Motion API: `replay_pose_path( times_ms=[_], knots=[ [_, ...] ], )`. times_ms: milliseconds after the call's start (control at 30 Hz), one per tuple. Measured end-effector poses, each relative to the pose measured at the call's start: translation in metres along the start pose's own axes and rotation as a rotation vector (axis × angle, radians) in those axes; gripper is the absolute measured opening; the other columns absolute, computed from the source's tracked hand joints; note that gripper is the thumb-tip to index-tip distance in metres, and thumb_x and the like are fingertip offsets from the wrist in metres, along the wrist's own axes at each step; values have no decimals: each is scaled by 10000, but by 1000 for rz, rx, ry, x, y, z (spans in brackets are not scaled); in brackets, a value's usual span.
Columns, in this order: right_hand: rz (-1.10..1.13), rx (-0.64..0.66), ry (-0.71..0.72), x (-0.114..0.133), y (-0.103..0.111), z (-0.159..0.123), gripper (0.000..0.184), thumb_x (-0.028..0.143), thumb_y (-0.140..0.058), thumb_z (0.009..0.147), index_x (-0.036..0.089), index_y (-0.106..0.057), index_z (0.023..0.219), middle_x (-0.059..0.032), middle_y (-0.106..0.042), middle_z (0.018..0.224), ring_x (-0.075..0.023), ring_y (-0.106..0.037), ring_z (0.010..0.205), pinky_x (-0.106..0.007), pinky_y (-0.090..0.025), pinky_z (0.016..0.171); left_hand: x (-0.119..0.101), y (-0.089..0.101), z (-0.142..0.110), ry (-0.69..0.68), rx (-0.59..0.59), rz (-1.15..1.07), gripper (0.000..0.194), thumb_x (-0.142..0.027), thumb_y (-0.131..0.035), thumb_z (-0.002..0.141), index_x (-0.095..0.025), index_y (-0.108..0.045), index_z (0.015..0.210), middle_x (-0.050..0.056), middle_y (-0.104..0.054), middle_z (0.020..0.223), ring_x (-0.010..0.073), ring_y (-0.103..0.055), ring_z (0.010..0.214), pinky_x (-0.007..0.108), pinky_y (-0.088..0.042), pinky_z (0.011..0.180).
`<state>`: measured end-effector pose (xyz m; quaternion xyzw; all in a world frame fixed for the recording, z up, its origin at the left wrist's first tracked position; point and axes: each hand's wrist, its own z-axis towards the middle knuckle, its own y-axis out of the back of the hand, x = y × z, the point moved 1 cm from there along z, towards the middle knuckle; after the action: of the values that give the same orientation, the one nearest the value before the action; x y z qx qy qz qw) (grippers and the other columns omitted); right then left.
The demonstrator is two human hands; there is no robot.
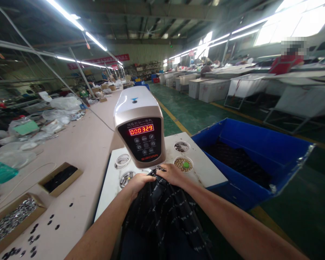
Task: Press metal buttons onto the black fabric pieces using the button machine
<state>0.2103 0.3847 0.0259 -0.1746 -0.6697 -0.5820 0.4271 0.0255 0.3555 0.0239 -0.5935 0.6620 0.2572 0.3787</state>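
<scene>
A black garment with small white lettering [165,209] hangs over my lap, its upper edge bunched under the head of a snap-button machine [141,126]. My left hand [141,182] is closed on the garment's edge, just left of the machine's working point. On the other side, my right hand [171,174] pinches the same edge, fingertips close under the machine head. The exact spot beneath the head is partly hidden by my fingers. Red digits on the machine's panel read 000329. Around it, a white tabletop [203,169] has round wells; one holds small brass-coloured pieces [181,164] with a green piece on top.
A blue bin [260,144] with dark cloth stands at the right. On the long table [94,144] at left lie a cardboard box of shiny metal pieces [13,218], a smaller box of black pieces [60,177], and scattered black discs. A person in red [287,61] is far right.
</scene>
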Motion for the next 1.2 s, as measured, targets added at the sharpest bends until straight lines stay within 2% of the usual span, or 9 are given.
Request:
replay_pose_path(
  times_ms=[200,333,500,667,833,1200],
  knots=[
    [-92,-79,-42,-1,-5,-5,288,406,-539,963,239,-745,1075,-56,-776,1047,-219,-680,947,-267,-410,768,-1,1,-5,-7,-21,52,382,-350,-840,560,-115,-724,838,112,-759,795,258,-694,714,335,-521,697],
    [-133,-111,-67,-3,-9,-5,257,368,-571,940,234,-715,1106,-57,-778,1046,-225,-693,975,-271,-409,761,0,2,-8,-32,-35,87,365,-389,-844,608,-137,-734,849,100,-767,848,261,-697,772,338,-519,735],
    [-184,-128,-86,-5,-13,-1,249,401,-604,926,205,-708,1037,-71,-776,998,-231,-699,927,-277,-404,732,7,7,-8,-100,-91,177,360,-492,-816,684,-157,-717,769,67,-722,735,252,-658,718,326,-458,679],
    [-244,-120,-75,-7,-14,-1,239,411,-583,946,207,-697,993,-62,-773,958,-227,-700,910,-273,-392,715,14,10,-4,-170,-138,258,331,-496,-746,731,-171,-690,755,41,-671,677,220,-593,642,314,-402,643],
    [-342,-125,-63,-6,-13,-4,294,447,-560,969,194,-699,1024,-97,-771,936,-249,-707,904,-288,-400,728,16,12,-1,-246,-167,329,329,-501,-738,713,-179,-666,729,19,-625,651,200,-538,623,297,-358,620],
    [-486,-56,35,-11,-8,-1,357,477,-508,1003,189,-706,1077,-112,-783,921,-263,-727,914,-295,-425,760,12,18,-5,-319,-156,451,326,-504,-699,739,-184,-639,711,-15,-582,623,175,-484,609,275,-293,590]
  ],
)
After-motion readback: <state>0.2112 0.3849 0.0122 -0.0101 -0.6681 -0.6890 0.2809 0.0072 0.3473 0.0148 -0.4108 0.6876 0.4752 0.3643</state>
